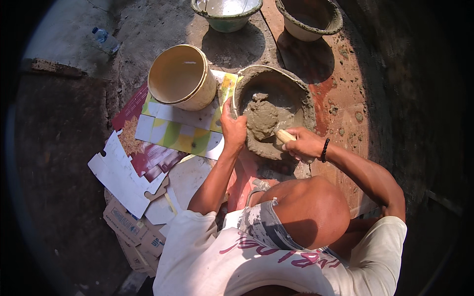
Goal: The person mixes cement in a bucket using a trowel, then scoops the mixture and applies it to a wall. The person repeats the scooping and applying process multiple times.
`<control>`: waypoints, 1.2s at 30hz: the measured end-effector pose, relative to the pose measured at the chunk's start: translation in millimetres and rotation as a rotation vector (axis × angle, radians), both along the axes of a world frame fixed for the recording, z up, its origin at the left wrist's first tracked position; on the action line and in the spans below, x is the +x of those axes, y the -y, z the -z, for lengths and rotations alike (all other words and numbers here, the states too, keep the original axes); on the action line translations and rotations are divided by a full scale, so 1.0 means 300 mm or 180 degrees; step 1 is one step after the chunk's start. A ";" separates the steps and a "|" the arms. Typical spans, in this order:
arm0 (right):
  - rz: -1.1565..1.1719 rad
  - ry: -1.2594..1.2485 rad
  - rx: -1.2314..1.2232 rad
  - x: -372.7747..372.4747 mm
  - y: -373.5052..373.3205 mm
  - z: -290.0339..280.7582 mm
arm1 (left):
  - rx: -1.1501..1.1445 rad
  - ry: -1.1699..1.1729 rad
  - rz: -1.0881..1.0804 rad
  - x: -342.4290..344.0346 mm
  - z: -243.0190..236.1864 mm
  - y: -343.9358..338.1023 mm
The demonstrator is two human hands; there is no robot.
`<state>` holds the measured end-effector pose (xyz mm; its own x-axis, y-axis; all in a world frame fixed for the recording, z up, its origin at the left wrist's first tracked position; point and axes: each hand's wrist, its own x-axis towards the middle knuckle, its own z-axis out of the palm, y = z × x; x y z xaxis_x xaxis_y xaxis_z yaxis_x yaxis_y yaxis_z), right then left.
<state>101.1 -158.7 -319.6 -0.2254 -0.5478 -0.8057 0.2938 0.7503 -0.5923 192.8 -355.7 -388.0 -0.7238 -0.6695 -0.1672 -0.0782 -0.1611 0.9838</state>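
Right grip (302,144) clenches round a wooden handle (285,136). Left grip (234,129), thumb extended, grasps the bucket (310,107) at its left edge; grey mix (261,118) sits inside, between both grips.

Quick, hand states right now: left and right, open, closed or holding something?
Left hand: at the left side of the mortar-caked bucket; whether it grips cannot be told.
Right hand: closed, holding a pale-handled tool.
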 end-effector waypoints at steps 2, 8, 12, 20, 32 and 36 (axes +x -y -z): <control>-0.0443 -0.0687 0.0273 -0.032 -0.015 -0.066 | -0.0022 0.0065 0.0046 0.005 0.010 -0.001; -0.1704 -0.3395 -0.0041 -0.117 -0.084 -0.186 | -0.0342 0.0156 0.0090 0.013 0.042 0.019; -0.1975 -0.3670 0.0102 -0.114 -0.057 -0.283 | -0.0254 0.0128 0.0070 0.011 0.041 0.017; -0.2997 -0.3331 0.0139 -0.020 -0.044 -0.158 | -0.0177 0.0199 0.0075 0.015 0.032 0.019; -0.2679 -0.4429 0.0331 -0.136 0.028 -0.356 | -0.0170 0.0022 0.0195 0.022 0.029 0.029; -0.2478 -0.4656 0.0434 -0.188 0.086 -0.221 | -0.0279 0.0105 0.0383 -0.006 0.002 0.017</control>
